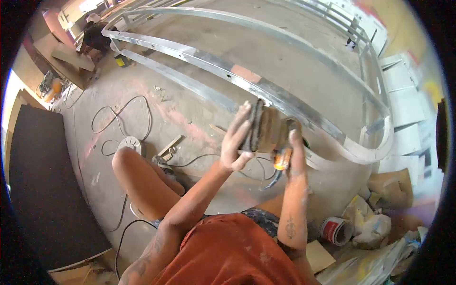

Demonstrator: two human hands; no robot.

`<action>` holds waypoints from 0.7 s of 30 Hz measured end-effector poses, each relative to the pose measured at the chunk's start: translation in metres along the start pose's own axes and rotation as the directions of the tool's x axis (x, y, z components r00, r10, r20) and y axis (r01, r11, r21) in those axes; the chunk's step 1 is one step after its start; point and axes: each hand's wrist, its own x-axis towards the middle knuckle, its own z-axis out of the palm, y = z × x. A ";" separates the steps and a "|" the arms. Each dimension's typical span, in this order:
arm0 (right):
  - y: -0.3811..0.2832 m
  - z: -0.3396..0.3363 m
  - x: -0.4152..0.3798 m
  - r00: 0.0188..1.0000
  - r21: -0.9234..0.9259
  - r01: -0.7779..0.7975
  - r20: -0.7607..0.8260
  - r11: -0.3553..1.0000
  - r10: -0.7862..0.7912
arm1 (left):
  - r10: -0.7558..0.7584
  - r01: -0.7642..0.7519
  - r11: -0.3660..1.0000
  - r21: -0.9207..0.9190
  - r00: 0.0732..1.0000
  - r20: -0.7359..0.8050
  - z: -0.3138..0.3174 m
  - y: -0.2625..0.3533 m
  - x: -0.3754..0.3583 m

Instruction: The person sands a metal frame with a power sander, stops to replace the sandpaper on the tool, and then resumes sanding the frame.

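An electric sander [270, 126] with an orange label is held up in front of me, turned on its side, its flat pad facing left. My right hand [295, 149] is wrapped round its body. Against the dark pad lies my left hand [236, 137], fingers stretched out and palm towards the pad. Part of the sander is blurred. Just beyond it runs a long metal frame [204, 59] with rounded corners, its surface patchy grey and dusty.
A cord [149, 114] loops over the dusty floor on the left. Wood scraps [170, 148] lie near my knee. Another person [95, 38] crouches at the far left. A dark panel [45, 185] is at left; a tub [336, 231] and crumpled wrappings [373, 223] are at right.
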 end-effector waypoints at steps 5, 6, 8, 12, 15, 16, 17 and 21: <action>-0.072 0.007 0.016 0.952 -0.147 0.218 -0.184 0.965 -0.243 | -0.087 0.095 0.993 -0.074 0.990 0.108 0.013 0.001 0.061; -0.092 0.016 0.012 0.945 -0.239 0.181 -0.228 0.954 -0.236 | -0.148 0.165 0.982 -0.090 0.974 0.170 0.010 -0.002 0.071; -0.121 0.035 0.013 0.878 -0.415 0.323 -0.204 0.851 -0.433 | -0.258 0.241 0.966 0.093 0.919 0.298 -0.014 -0.030 0.082; -0.169 0.048 0.014 0.820 -0.748 0.329 -0.076 0.576 -0.567 | -0.487 0.040 0.625 0.780 0.801 0.349 -0.038 -0.119 0.065; -0.189 0.034 0.032 0.829 -0.874 0.351 0.122 0.337 -0.546 | -0.519 -0.169 0.583 0.795 0.675 0.524 -0.065 -0.129 0.081; -0.192 0.036 0.037 0.829 -0.875 0.349 0.121 0.335 -0.547 | -0.542 -0.202 0.531 0.823 0.665 0.514 -0.078 -0.137 0.083; -0.195 0.038 0.040 0.829 -0.932 0.311 0.171 0.184 -0.532 | -0.541 -0.201 0.535 0.820 0.664 0.516 -0.093 -0.144 0.086; -0.196 0.052 0.052 0.829 -0.955 0.248 0.297 -0.164 -0.475 | -0.585 -0.198 0.441 0.875 0.676 0.448 -0.114 -0.147 0.098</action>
